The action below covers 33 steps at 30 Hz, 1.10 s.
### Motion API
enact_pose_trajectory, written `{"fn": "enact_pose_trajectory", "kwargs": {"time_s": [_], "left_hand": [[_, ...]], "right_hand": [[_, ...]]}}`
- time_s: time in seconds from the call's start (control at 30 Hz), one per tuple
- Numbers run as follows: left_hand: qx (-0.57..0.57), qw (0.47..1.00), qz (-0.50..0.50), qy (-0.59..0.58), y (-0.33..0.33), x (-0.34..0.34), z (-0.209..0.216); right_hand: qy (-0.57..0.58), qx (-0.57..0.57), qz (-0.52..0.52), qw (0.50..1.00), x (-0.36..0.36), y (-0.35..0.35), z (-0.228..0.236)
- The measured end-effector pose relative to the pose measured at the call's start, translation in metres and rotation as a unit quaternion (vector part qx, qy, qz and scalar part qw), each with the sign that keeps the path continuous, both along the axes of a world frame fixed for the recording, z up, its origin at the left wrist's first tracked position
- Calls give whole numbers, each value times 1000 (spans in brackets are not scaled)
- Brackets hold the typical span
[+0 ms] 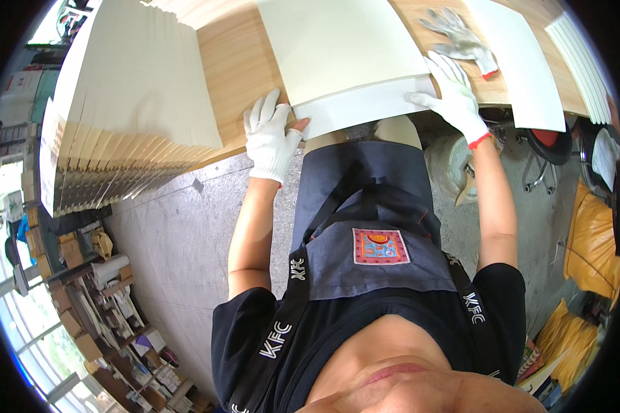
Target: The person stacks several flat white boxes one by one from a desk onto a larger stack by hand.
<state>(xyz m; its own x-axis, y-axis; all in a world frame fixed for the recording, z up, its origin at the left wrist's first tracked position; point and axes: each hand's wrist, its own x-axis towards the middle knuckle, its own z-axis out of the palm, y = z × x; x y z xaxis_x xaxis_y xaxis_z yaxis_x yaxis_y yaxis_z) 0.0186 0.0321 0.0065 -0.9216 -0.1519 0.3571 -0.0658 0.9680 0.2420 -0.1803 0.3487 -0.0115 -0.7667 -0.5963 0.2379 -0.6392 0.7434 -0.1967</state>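
A large cream sheet (344,48) lies on the wooden table in front of me, and a white strip (365,103) runs along its near edge. My left hand (267,138), in a white knit glove with the thumb tip bare, rests at the strip's left end. Its fingers lie outstretched on the wood and the thumb touches the strip's corner. At the other end is my right hand (455,100), gloved with a red cuff. Its thumb lies across the strip and its fingers stretch forward along the sheet's right edge. Neither hand is closed round anything.
A tall stack of cream boards or sheets (138,82) stands on the left. A loose grey-white glove (458,41) and a white panel (523,62) overhanging the table edge lie to the right. Beyond them stands another white stack (579,62). Below are a stool (548,144) and yellow sacks (589,237).
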Motion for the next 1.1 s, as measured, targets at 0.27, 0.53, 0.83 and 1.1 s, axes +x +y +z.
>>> {"fn": "enact_pose_trajectory", "kwargs": {"time_s": [0.27,0.53,0.83,1.1], "left_hand": [[47,993,-107,-23,26,-22,41],[6,989,-136,-63,20,-36,54],[-8,984,-178,-21,26,-45,59],[245,930,-37,-270,8,-70,66]], "right_hand": [[-2,3,-5,1000,-2,0,-3],[-22,-144,47,988,-1,-4,19],[-69,-10,190,979,-16,-48,59],[-185,81,151,968,-25,-59,86]]}}
